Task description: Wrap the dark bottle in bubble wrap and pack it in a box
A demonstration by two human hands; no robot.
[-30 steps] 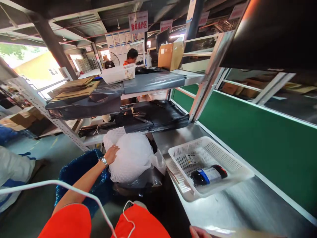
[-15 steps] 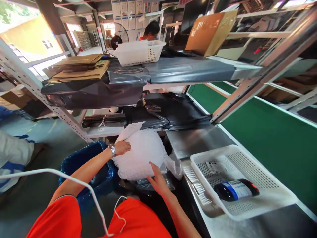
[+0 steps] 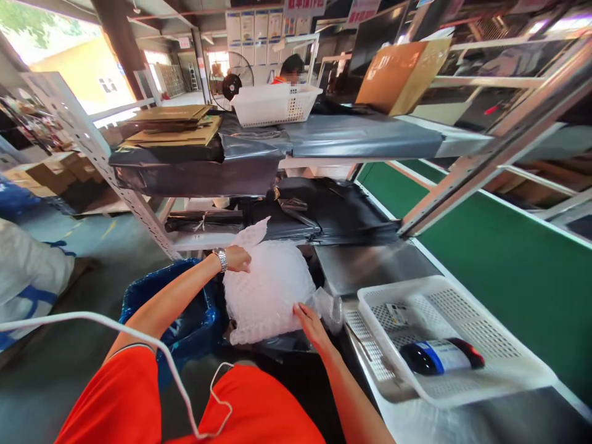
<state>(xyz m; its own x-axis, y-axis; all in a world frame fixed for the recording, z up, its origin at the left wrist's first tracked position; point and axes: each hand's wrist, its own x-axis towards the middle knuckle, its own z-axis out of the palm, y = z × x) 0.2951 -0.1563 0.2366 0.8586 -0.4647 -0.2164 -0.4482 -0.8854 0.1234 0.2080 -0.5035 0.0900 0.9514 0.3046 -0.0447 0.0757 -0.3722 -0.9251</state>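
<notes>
A bulky bundle of white bubble wrap (image 3: 272,290) sits at the near centre, between a blue plastic-lined bin (image 3: 160,277) on the left and a white perforated basket (image 3: 509,320) on the right. The left hand (image 3: 238,258), with a metal-banded wristwatch (image 3: 222,259) behind it, rests on the bundle's far left part, its fingers curled; whether they pinch the wrap I cannot tell. The right hand (image 3: 312,325) is held open against the near right side of the bundle, fingers extended and fingertips touching it. A strip of clear plastic (image 3: 329,306) sticks out on the right, just beyond that hand.

The basket stands on a metal worktop (image 3: 365,265) and holds a dark bottle (image 3: 441,356) lying on its side, with a blue and white label, and a small printed packet (image 3: 398,313) farther back. A white cable (image 3: 97,317) crosses the near left.

On the far side, a rack's lower shelf carries black plastic bags (image 3: 342,206). Its upper shelf bears flat cardboard sheets (image 3: 171,126) at left, a second white basket (image 3: 266,106) in the middle and a cardboard box (image 3: 393,74) at right. Beyond it are a black fan (image 3: 232,87) and another person (image 3: 292,65), partly hidden.
</notes>
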